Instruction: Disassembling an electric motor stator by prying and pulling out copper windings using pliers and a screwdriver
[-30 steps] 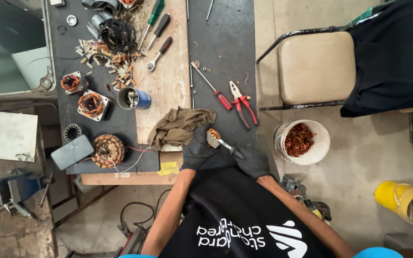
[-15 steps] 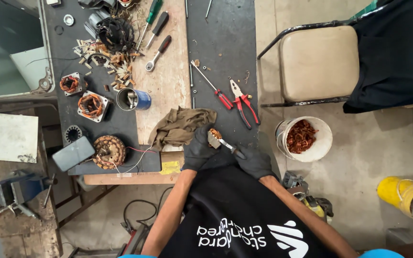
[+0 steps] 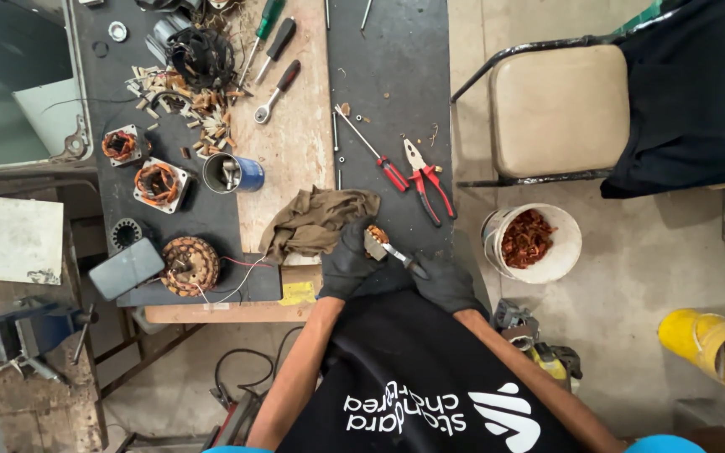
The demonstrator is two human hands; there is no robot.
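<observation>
We hold a small motor part with copper wire [image 3: 376, 237] in our gloved left hand [image 3: 347, 262], at the near edge of the workbench [image 3: 295, 143], just beside a crumpled brown rag [image 3: 316, 220]. The left hand is wrapped tight around the part. Our gloved right hand [image 3: 445, 283] is closed around a thin metal tool [image 3: 396, 252], and the tip of the tool touches the part.

We think the part is hard and a bit heavy for how small it is, because it looks like metal. The copper wire on it is thin and could bend or snap. It seems best to hold the part by its solid sides, not by the wire. The gloves should help stop it from slipping.

Red pliers [image 3: 426, 178] lie near on the dark mat [image 3: 396, 92].
</observation>
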